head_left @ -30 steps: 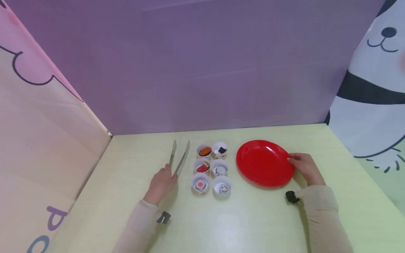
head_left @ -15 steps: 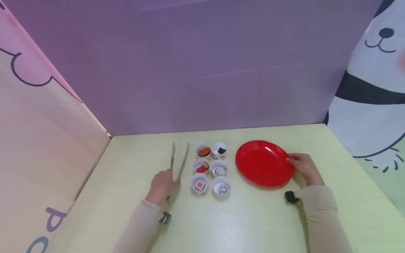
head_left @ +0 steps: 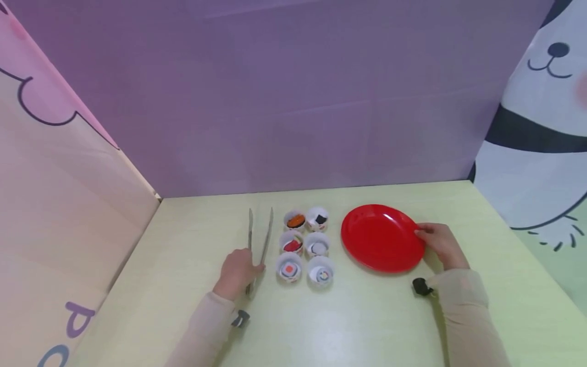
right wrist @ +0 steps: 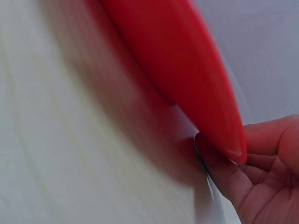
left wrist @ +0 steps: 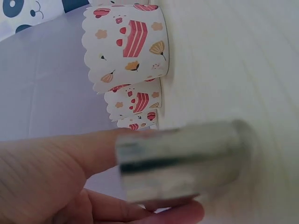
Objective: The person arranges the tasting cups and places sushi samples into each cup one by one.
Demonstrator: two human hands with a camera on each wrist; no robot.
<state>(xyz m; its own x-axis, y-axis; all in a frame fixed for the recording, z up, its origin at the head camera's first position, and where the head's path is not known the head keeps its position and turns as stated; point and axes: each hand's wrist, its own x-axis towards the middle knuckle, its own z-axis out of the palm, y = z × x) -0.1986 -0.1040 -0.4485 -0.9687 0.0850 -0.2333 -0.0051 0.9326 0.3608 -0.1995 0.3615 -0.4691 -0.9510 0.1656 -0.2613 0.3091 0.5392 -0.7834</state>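
Metal tongs lie in my left hand, arms spread apart and tips pointing to the back of the table. In the left wrist view, the rounded end of the tongs fills the middle, with thumb and fingers about it. To the right of this hand stand several white paper baking cups in two columns, printed with cake slices in the left wrist view. Small sushi-like pieces sit in them. My right hand pinches the right rim of a red plate; in the right wrist view the rim is between thumb and fingers.
The pale wooden table ends at a purple backdrop. A printed cloth wall borders the left side, a panda-print sheet the right. The cups stand between the tongs and the plate.
My left hand has drawn back slightly towards me with the tongs, which now point straighter to the back; their rear end shows below the hand. The right hand and plate stay put.
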